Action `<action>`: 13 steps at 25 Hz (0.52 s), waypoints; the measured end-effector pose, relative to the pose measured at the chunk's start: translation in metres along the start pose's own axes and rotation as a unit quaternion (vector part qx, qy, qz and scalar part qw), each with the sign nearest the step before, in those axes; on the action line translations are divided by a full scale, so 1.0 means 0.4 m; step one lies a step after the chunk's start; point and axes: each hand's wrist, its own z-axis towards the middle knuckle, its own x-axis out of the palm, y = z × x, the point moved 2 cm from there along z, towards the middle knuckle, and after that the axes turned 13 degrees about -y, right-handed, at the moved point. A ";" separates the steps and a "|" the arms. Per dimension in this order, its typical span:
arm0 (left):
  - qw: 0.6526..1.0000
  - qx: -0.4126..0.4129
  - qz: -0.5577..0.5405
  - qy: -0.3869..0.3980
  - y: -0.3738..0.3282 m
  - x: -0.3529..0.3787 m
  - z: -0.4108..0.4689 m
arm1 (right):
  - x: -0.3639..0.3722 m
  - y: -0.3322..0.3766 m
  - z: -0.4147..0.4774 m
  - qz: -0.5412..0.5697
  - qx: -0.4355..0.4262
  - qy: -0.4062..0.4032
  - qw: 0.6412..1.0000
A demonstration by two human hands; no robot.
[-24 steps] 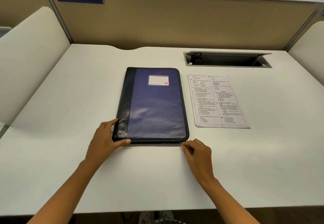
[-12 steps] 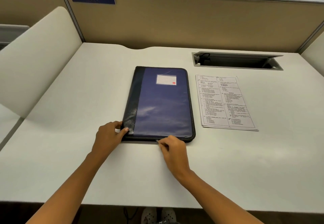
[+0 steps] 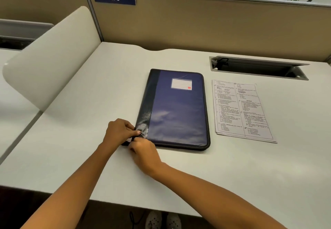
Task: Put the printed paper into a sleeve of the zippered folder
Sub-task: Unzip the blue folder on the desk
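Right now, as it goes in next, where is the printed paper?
In the head view, the printed paper lies flat on the desk, just right of the blue folder and in front of the cable tray.

One camera only, worn on the person's head. It looks forward and down across the white desk [image 3: 86, 148] from its near edge toward the tan partition [image 3: 197, 24], close in and wide-angled, with the zippered folder [image 3: 177, 110] lying about mid-frame.
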 end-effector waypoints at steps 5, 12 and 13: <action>1.000 -0.018 -0.007 0.011 0.009 -0.001 0.003 | 0.006 0.001 0.015 0.002 0.000 0.032 1.000; 0.990 0.110 -0.005 -0.085 0.000 0.029 -0.098 | -0.153 -0.114 -0.086 0.071 0.129 -0.129 0.981; 0.986 0.142 -0.017 -0.090 -0.006 0.040 -0.121 | -0.185 -0.141 -0.108 0.045 0.172 -0.193 0.965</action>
